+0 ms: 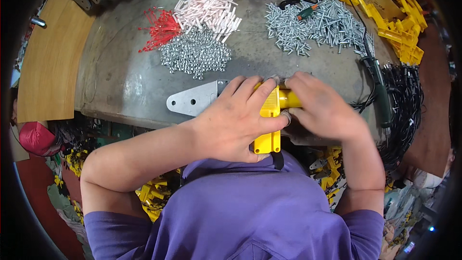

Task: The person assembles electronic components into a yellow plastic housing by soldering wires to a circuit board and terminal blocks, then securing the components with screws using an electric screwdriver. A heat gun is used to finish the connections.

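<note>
The left hand [236, 118] is covering much of the yellow housing [267, 142], hiding its left side and whatever may be joining it to the grey metal plate [195, 98], which is pointing out to the housing's left with two holes showing. The right hand [322, 106] is concealing the far end of the yellow handle [288, 98], which is sticking out to the housing's right; slight blur is softening that hand.

The left forearm is slanting across to the housing from its lower left, the fingers fanning over its top and the thumb lying across its face; this hand is gripping the housing. To the housing's right, the other forearm is standing steeply, wrist bending inward and fingers curving about the handle; I cannot tell whether they are gripping it. The housing is overlapping the front edge of the desk [134, 84].
</note>
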`<state>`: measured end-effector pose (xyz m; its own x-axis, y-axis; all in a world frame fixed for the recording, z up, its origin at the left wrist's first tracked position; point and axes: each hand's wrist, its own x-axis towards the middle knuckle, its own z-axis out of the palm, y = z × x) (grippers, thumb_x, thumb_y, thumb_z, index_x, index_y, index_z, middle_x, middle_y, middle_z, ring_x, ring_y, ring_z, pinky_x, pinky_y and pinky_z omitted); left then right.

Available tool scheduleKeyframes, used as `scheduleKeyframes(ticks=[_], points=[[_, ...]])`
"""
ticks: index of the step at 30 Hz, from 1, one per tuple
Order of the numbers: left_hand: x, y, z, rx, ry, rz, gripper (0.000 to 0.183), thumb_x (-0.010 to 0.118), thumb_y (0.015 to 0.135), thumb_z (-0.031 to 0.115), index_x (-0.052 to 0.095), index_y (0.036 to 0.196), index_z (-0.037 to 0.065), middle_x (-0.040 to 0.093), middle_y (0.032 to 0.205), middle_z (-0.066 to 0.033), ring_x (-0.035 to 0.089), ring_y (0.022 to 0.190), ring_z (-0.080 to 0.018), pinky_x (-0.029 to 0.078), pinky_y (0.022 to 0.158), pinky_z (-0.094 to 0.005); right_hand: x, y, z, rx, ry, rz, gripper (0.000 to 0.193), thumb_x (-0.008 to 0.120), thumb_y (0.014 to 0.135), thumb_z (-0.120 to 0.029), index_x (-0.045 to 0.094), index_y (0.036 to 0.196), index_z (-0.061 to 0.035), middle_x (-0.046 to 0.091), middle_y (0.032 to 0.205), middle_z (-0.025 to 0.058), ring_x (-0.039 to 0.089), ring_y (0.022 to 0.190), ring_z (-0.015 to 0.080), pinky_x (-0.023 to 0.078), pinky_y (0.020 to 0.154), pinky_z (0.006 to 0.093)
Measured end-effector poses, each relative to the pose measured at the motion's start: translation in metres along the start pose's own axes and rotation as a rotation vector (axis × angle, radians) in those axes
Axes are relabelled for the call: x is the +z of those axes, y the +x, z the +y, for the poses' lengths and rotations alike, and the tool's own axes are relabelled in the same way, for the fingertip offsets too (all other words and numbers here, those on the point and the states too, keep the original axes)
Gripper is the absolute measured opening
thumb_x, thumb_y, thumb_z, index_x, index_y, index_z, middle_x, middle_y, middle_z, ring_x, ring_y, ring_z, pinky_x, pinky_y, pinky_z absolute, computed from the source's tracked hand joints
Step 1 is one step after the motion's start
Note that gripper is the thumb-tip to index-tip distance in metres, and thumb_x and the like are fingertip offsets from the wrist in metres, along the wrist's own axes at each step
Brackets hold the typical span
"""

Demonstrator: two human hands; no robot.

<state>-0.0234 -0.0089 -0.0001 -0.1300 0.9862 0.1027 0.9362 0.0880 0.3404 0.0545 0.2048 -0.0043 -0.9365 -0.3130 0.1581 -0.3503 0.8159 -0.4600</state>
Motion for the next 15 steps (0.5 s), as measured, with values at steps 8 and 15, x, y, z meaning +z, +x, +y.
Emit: scheduleKeyframes(ticks=[8, 15], points=[[-0.014, 0.007, 0.0, -0.003, -0.078, 0.036, 0.06, 0.07, 0.07, 0.046, 0.051, 0.115, 0.011, 0.04, 0.127, -0.0283, 0.043, 0.113, -0.0452, 0.036, 0.096, -0.0519, -0.007, 0.019, 0.063, 0.311, -0.144, 0.208, 0.027, 0.06, 0.076, -0.002, 0.049, 0.101, -0.0021, 0.057, 0.087, 0.0186, 0.057, 0.086, 0.0376, 0.046, 0.075, 0.0433], [-0.003, 0.072, -0.063, -0.157, -0.23, 0.284, 0.034, 0.06, 0.082, 0.009, 0.046, 0.113, 0.004, 0.059, 0.104, -0.0207, 0.057, 0.096, -0.0398, 0.047, 0.08, -0.0447, -0.023, 0.016, 0.014, 0.347, 0.245, 0.329, 0.032, 0.059, 0.071, 0.008, 0.05, 0.101, -0.0005, 0.058, 0.087, 0.0123, 0.059, 0.085, 0.0282, 0.047, 0.075, 0.034]])
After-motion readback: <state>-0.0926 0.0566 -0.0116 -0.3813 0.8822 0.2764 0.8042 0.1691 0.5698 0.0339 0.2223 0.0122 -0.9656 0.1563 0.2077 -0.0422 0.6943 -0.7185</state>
